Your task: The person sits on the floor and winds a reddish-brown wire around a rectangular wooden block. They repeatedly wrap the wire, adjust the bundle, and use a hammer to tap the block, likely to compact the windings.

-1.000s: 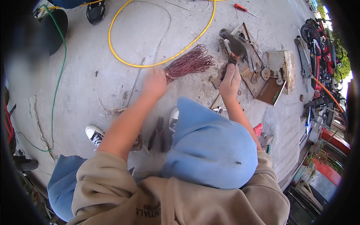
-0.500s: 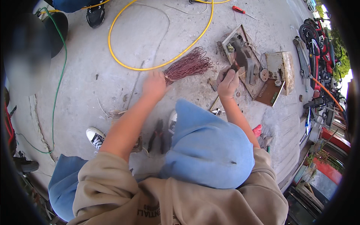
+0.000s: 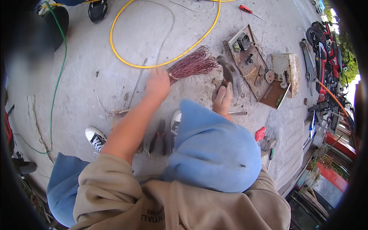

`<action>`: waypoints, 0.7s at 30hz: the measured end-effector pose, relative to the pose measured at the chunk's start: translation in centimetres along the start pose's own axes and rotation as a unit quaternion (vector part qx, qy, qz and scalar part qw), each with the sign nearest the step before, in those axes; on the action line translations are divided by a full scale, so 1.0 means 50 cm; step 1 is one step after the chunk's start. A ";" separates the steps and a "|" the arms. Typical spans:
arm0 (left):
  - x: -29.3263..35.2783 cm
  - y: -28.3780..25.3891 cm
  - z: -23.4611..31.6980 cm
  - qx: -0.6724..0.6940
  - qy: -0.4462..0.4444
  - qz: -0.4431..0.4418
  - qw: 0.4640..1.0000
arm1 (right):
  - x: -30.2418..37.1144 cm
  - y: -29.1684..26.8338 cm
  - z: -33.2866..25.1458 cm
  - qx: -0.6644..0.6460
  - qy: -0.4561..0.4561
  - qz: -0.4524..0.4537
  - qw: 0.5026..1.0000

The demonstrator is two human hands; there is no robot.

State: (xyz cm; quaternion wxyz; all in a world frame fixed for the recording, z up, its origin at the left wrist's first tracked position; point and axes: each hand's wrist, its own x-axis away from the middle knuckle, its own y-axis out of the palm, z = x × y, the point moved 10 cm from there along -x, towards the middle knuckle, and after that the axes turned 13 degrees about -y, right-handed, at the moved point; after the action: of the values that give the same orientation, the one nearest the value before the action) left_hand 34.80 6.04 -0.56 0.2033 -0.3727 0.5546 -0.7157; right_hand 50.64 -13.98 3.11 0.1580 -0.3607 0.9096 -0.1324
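Observation:
My left hand [image 3: 158, 82] is closed around the tied end of a bundle of dark red wire [image 3: 193, 64], whose looped ends fan out to the right over the concrete. In my right hand [image 3: 222, 99] is a hammer [image 3: 230, 73], gripped by its handle close below the head. The metal head stands up just right of the wire loops, apart from them. Beyond the hammer lies a rusty open metal casing [image 3: 251, 57] with small parts inside.
A yellow hose [image 3: 153, 66] loops behind the bundle. Pliers [image 3: 158, 140] lie between my feet. A red screwdriver [image 3: 247, 9] is at the far right, and a rusty box [image 3: 285, 73] stands beside the casing. A green cable [image 3: 61, 73] runs along the left. Motorcycles [image 3: 322, 50] line the right edge.
My right hand has brought the hammer left and closer to me, from over the metal casing to beside the wire loops. My left hand stays on the bundle.

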 end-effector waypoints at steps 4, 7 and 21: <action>-0.009 0.035 -0.017 -0.029 -0.030 -0.003 0.999 | -0.008 0.055 0.070 0.285 0.051 -0.138 0.947; -0.005 0.023 -0.024 -0.004 -0.065 -0.058 0.996 | -0.047 0.016 -0.047 0.028 0.212 -0.097 0.972; -0.021 0.031 -0.022 -0.007 -0.064 -0.037 0.997 | -0.031 0.073 -0.115 -0.135 0.221 -0.059 0.964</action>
State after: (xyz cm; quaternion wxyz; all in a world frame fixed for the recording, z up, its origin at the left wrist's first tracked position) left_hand 34.46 7.03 -2.46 0.2088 -0.4393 0.5316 -0.6934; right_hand 47.27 -9.58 7.37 -0.1058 -0.3938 0.9083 -0.0937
